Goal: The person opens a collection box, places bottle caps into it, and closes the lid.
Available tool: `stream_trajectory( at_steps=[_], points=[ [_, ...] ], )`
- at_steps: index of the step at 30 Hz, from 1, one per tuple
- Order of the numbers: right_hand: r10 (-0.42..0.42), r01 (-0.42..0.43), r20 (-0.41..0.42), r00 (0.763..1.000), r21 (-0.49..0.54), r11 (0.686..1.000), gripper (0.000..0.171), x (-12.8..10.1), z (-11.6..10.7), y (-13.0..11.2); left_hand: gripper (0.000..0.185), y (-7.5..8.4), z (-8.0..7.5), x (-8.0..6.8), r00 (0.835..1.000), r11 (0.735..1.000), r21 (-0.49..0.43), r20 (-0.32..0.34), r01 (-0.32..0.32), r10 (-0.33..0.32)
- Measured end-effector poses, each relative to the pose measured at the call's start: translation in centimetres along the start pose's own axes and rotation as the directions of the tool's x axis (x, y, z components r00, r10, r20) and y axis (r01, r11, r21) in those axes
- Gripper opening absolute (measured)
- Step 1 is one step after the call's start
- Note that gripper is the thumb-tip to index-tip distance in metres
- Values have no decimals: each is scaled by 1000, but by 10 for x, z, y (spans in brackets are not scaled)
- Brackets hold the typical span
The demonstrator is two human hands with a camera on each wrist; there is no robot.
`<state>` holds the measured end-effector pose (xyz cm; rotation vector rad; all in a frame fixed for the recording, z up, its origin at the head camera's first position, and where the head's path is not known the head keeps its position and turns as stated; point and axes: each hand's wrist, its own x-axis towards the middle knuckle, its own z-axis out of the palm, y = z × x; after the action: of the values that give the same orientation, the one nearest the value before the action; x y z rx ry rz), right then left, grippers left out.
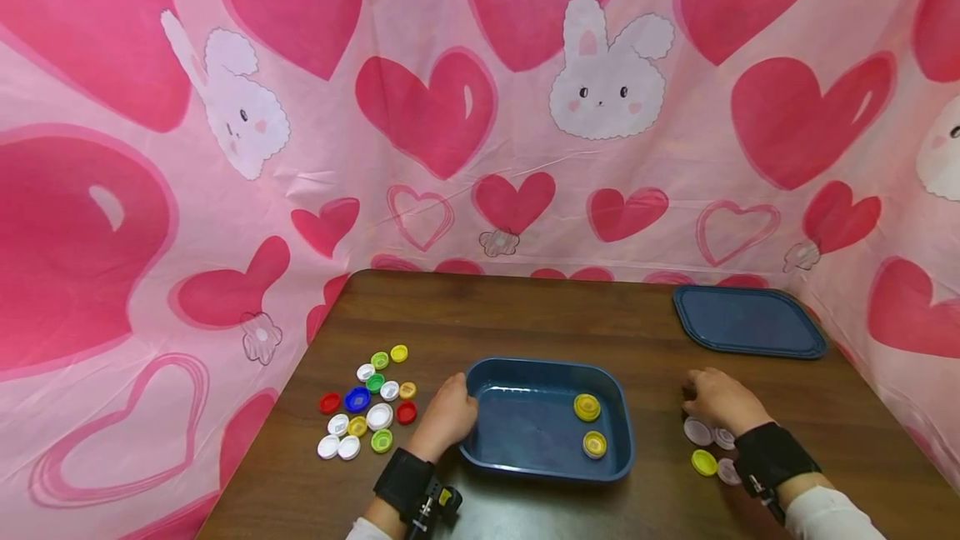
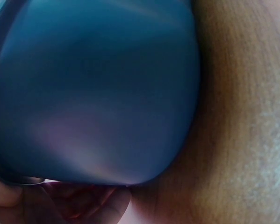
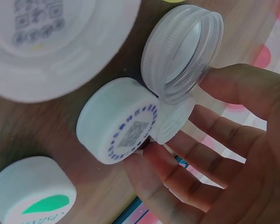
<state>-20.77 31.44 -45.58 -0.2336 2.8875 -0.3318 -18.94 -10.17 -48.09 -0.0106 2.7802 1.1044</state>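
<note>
A blue tray (image 1: 480, 448) sits near the table's front edge with two yellow caps (image 1: 587, 407) inside. My left hand (image 1: 459, 400) grips the tray's left rim. In the left wrist view the tray wall (image 2: 97, 93) fills the frame, with my fingers (image 2: 83, 205) curled under it. My right hand (image 1: 693, 394) is on the table right of the tray, among loose white caps (image 1: 697, 430) and a yellow-green cap (image 1: 703, 462). In the right wrist view this hand (image 3: 177, 116) pinches a clear cap (image 3: 184, 51) and a white printed cap (image 3: 118, 121) between thumb and fingers.
A cluster of several coloured caps (image 1: 367, 407) lies left of the tray. A blue lid (image 1: 750, 321) lies flat at the back right of the brown table (image 1: 525, 315). A pink heart-print cloth (image 1: 450, 107) walls in the table on three sides.
</note>
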Motion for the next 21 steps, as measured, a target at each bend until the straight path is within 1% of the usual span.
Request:
stream_trajectory(
  at_steps=[8, 13, 17, 21],
  points=[
    [10, -10, -3, 1000, 9, 1000, 26, 1, 0, 0, 50, 3, -2, -1, 1000, 1000, -16, 18, 15, -15],
    [0, 0, -27, 1000, 10, 1000, 18, 2, 0, 1, 50, 2, -2, 0, 1000, 1000, -17, 14, 9, -9],
    [-13, 13, -30, 999, -6, 1000, 12, 2, -1, 2, 49, 2, -2, 0, 1000, 1000, -14, 9, 6, -5],
    [-31, 30, -62, 998, -8, 1000, 8, 1, -5, 1, 50, 1, -1, 0, 1000, 999, -29, 14, 25, -24]
  ],
)
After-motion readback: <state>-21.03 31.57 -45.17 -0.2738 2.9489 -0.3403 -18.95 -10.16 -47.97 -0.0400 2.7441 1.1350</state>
